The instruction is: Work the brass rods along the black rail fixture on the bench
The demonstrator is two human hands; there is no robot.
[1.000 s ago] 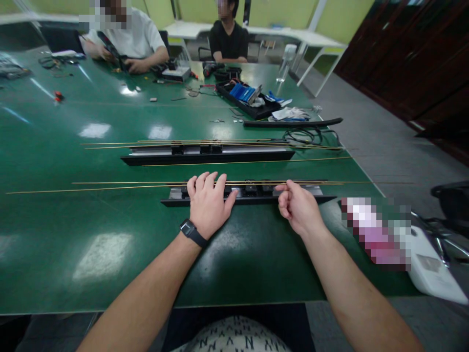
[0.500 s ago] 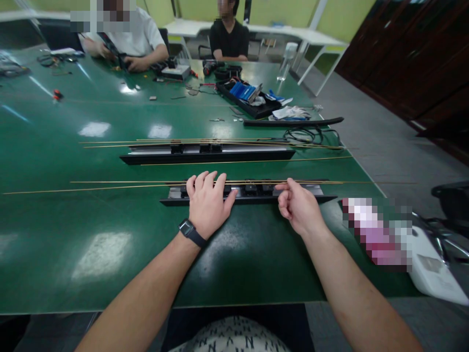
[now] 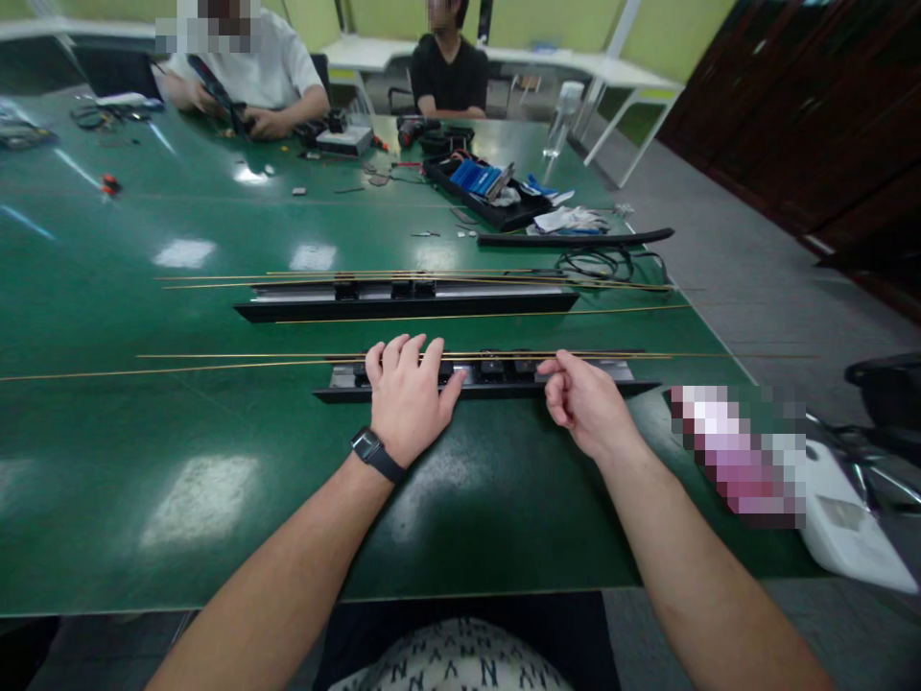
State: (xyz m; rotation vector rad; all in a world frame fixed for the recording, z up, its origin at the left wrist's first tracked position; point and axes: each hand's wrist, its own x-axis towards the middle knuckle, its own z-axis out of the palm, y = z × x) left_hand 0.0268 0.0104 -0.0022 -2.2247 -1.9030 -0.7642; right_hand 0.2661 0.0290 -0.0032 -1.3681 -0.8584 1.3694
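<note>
A long black rail point(image 3: 496, 381) with a silver insert lies across the green table in front of me. My left hand point(image 3: 407, 398), with a black watch on the wrist, lies flat on the rail's left part, fingers stretched out. My right hand point(image 3: 584, 403) is closed in a pinch at the rail's middle, its fingertips on a thin brass rod point(image 3: 237, 366) that runs along the rail's far side. A second brass rod point(image 3: 288, 356) lies just beyond it.
A second black rail point(image 3: 407, 304) with more brass rods lies farther back. Beyond are a black tray with blue parts point(image 3: 484, 192), cables point(image 3: 601, 261), a water bottle point(image 3: 560, 120) and two seated people working. A white device point(image 3: 845, 523) sits at my right.
Almost nothing has moved. Both hands stay on the near rail; my right hand's pinch has shifted very slightly left along the rod.
</note>
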